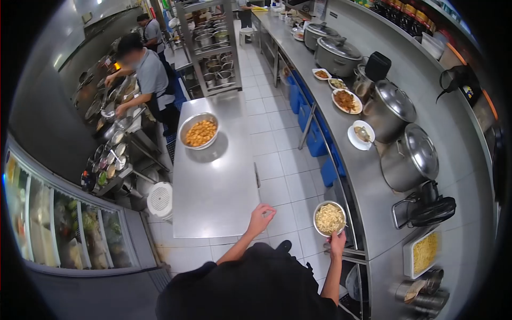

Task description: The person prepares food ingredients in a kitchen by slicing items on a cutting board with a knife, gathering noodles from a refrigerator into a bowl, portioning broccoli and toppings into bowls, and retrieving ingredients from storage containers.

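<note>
My right hand (336, 242) grips the near rim of a round metal bowl (316, 224), held over the aisle beside the right counter. Pale yellow shreds (329, 217) fill the bowl; I cannot tell what food they are. Close to the right edge of the steel table (213, 186), my left hand (261, 217) is in the air with loosely bent fingers apart and nothing held. Farther off on that table stands a larger metal bowl (184, 124) of orange-brown chunks (201, 133).
Along the right counter (341, 128) stand lidded pots (416, 154), plates of food (346, 100) and a white tray (409, 261) of yellow shreds. A co-worker (152, 74) works at the stove on the left. A rack (213, 48) of pots rises beyond the table; a white stool (160, 200) stands left.
</note>
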`<state>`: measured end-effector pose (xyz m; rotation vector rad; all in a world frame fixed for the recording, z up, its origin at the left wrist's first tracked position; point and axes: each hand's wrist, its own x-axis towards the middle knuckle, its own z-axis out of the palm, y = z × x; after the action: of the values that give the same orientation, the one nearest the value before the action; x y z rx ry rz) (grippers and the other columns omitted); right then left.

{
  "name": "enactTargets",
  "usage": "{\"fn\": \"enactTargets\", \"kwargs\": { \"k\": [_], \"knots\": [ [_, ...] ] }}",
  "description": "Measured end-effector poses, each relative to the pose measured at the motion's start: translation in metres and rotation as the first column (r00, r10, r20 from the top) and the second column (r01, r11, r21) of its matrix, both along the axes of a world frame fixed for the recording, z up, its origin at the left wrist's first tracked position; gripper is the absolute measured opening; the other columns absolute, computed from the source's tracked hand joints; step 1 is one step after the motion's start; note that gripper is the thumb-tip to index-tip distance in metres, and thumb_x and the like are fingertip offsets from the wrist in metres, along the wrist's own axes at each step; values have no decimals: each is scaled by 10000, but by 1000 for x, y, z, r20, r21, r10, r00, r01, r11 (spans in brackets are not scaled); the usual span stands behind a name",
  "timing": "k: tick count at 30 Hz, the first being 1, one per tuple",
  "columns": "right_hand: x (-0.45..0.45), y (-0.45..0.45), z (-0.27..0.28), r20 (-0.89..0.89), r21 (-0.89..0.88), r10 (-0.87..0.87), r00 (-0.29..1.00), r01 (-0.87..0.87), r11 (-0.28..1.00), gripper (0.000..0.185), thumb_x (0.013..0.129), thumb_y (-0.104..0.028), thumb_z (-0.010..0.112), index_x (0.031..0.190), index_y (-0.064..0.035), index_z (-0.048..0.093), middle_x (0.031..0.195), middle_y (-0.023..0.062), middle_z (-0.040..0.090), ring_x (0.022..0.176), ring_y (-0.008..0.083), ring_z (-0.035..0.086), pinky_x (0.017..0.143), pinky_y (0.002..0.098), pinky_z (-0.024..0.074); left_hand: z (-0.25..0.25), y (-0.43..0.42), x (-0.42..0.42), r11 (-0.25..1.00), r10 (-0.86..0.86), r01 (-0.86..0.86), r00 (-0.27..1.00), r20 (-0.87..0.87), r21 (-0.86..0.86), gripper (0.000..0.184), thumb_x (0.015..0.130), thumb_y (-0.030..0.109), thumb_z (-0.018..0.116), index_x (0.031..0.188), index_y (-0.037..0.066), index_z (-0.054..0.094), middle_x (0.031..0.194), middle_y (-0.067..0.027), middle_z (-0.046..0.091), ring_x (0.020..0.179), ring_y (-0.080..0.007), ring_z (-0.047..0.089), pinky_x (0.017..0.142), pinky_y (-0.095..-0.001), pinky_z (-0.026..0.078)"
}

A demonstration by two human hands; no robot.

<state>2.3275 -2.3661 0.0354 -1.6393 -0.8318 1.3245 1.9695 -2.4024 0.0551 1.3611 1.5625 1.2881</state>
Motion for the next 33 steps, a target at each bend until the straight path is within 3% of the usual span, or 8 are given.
{"fn": "enactTargets", "kwargs": {
  "k": [4, 7, 10, 16, 21, 24, 27, 33],
  "knots": [
    [10, 53, 18, -8, 42, 142, 990, -141, 989, 304, 903, -80, 537, 1196, -1, 533, 898, 62, 651, 584, 101, 574, 486, 229, 476, 27, 76, 40, 937, -253, 322, 893, 371, -136, 400, 974, 209, 587, 1346, 91, 502, 1169, -73, 570, 1000, -184, 620, 798, -304, 540],
    [-8, 102, 49, -1, 50, 290, 957, -290, 956, 281, 893, -82, 554, 1157, 15, 556, 851, 72, 650, 593, 112, 591, 492, 240, 483, 35, 119, 49, 836, -380, 497, 829, 410, -231, 572, 1002, 284, 536, 1492, 125, 285, 1228, -105, 533, 1014, -205, 619, 798, -324, 553],
    [-36, 158, 55, -89, 33, 394, 915, -393, 919, 294, 886, -85, 566, 1159, 25, 556, 818, 78, 647, 578, 119, 591, 489, 248, 485, 43, 153, 50, 796, -307, 530, 769, 560, -292, 633, 1013, 301, 506, 1524, 110, 185, 1299, -142, 489, 1029, -214, 613, 803, -330, 568],
    [-107, 303, 62, -44, 38, 658, 752, -656, 753, 334, 884, -98, 581, 1184, 41, 533, 767, 95, 648, 580, 127, 604, 519, 265, 499, 35, 245, 2, 878, -161, 420, 711, 685, -230, 663, 999, 257, 529, 1520, 129, 141, 1416, -145, 390, 1153, -254, 574, 821, -380, 577],
    [-191, 442, 78, 30, -36, 862, 505, -862, 506, 390, 897, -122, 617, 1243, 19, 504, 863, 98, 641, 643, 146, 635, 580, 279, 530, 41, 340, -60, 950, 5, 203, 751, 660, -237, 733, 915, 79, 484, 1532, 118, 92, 1458, -139, 331, 1278, -295, 470, 899, -437, 571],
    [-233, 511, 104, -219, 21, 875, 431, -895, 446, 389, 936, -175, 609, 1264, 5, 499, 939, 99, 642, 690, 150, 642, 613, 276, 533, 70, 394, -104, 960, 14, 171, 764, 645, -224, 751, 916, 123, 505, 1544, 144, 94, 1471, -112, 343, 1291, -246, 458, 898, -392, 547],
    [-265, 606, 103, -284, 15, 880, 380, -916, 400, 386, 968, -220, 584, 1289, -23, 498, 1035, 92, 647, 741, 145, 645, 641, 262, 528, 76, 442, -144, 969, 96, 79, 755, 649, -235, 747, 912, 115, 501, 1541, 138, 99, 1425, -124, 393, 1216, -248, 526, 912, -401, 545],
    [-394, 799, 140, 46, 219, 919, 390, -902, 372, 325, 982, -197, 552, 1280, -67, 533, 1097, 74, 658, 768, 114, 622, 645, 233, 501, 61, 533, -207, 946, 300, -116, 661, 688, -301, 739, 895, 80, 496, 1531, 121, 122, 1416, -131, 413, 1193, -249, 550, 918, -414, 548]
  ]
}}
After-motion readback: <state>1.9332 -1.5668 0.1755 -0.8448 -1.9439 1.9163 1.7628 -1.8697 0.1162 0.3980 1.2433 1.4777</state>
